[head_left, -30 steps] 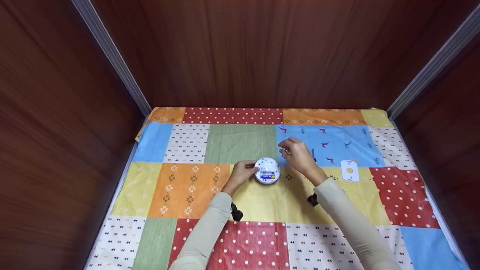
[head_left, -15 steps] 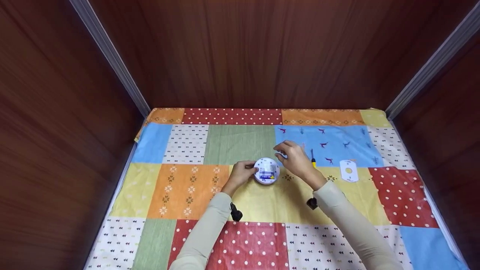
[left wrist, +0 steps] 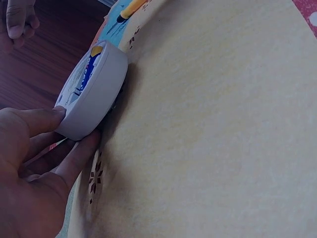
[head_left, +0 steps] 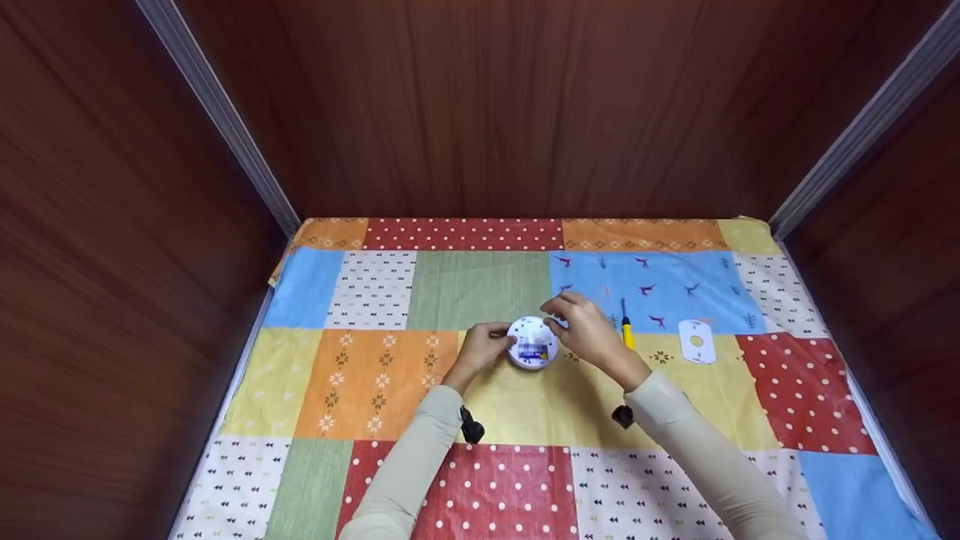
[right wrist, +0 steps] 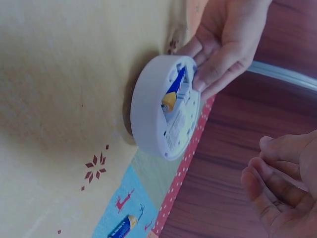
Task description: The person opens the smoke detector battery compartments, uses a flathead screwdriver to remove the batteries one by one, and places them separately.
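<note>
You can read no words or numbers for certain; the blue battery (right wrist: 174,88) bears print too small for you; the label (right wrist: 176,132) on the round white device (right wrist: 148,104) gives you only blurred lines.

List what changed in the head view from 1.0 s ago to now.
The right hand moved down and slightly left, toward the round white device, uncovering more of the screwdriver. Nothing was visibly taken hold of or let go. Unchanged: the left hand grips the device's rim, the battery sits in it, and the white plate lies at the right.
</note>
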Motion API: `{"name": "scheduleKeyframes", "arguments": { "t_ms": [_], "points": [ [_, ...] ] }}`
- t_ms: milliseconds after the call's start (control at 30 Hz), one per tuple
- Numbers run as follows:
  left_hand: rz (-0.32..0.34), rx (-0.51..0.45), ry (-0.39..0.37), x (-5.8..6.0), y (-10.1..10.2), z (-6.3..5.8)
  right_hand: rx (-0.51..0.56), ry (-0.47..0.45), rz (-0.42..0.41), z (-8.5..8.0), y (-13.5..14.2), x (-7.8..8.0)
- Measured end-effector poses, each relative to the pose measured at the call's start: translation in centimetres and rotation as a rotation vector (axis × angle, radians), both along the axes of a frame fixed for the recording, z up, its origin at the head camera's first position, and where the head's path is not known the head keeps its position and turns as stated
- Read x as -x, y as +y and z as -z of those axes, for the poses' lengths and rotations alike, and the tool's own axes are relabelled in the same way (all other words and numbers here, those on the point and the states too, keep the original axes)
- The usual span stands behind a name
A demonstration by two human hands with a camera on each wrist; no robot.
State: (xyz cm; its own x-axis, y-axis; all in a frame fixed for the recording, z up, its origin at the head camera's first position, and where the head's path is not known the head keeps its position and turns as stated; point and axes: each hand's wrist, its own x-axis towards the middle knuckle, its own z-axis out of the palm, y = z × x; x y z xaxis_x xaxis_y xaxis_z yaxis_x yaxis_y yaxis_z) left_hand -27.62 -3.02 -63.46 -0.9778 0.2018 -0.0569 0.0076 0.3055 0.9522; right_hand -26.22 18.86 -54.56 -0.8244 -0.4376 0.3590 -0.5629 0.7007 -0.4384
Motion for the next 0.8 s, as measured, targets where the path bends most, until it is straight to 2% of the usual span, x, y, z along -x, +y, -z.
{"name": "scheduleKeyframes", "arguments": {
  "t_ms": [467,800],
  "points": [
    [0.003,-0.032,-0.005,0.2,0.1,0.1,-0.032,-0.041,-0.032,1.6,-0.6,-0.8],
    [-0.004,-0.032,-0.023,-0.1,0.0,-0.1,-0.048,-0.024,-0.051,2.8,-1.0,-1.1]
  ]
}}
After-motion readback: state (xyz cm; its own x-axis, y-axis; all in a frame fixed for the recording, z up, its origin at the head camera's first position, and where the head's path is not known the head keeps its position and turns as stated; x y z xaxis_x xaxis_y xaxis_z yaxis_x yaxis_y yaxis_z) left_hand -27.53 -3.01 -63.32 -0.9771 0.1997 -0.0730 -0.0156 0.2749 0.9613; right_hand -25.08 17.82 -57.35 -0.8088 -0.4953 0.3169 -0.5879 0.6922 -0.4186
